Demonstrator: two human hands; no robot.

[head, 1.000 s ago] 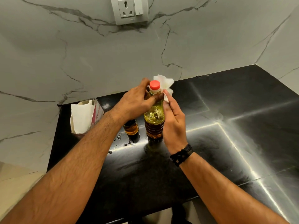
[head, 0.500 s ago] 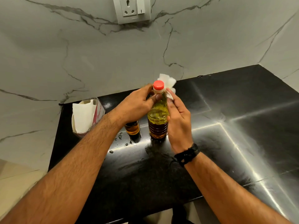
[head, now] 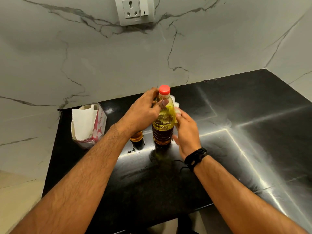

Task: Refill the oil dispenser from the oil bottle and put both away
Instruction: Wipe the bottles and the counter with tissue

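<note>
The oil bottle [head: 163, 125], clear plastic with yellow oil and a red cap [head: 164, 89], stands upright on the black counter [head: 219, 166]. My left hand [head: 143, 112] grips its neck just below the cap, thumb across the front. My right hand [head: 185, 130] presses a white tissue [head: 177, 108] against the bottle's right side. The oil dispenser [head: 137, 137], a small glass holding amber oil, stands just left of the bottle, mostly hidden under my left wrist.
A torn-open tissue pack [head: 89, 124] with white tissue sticking out stands at the counter's back left. A wall socket [head: 135, 10] sits on the marble wall above. Small drops [head: 129, 152] lie on the counter near the dispenser.
My right hand has slid down the bottle's right side with the tissue, from the neck to the shoulder. My left hand keeps its grip on the neck.
</note>
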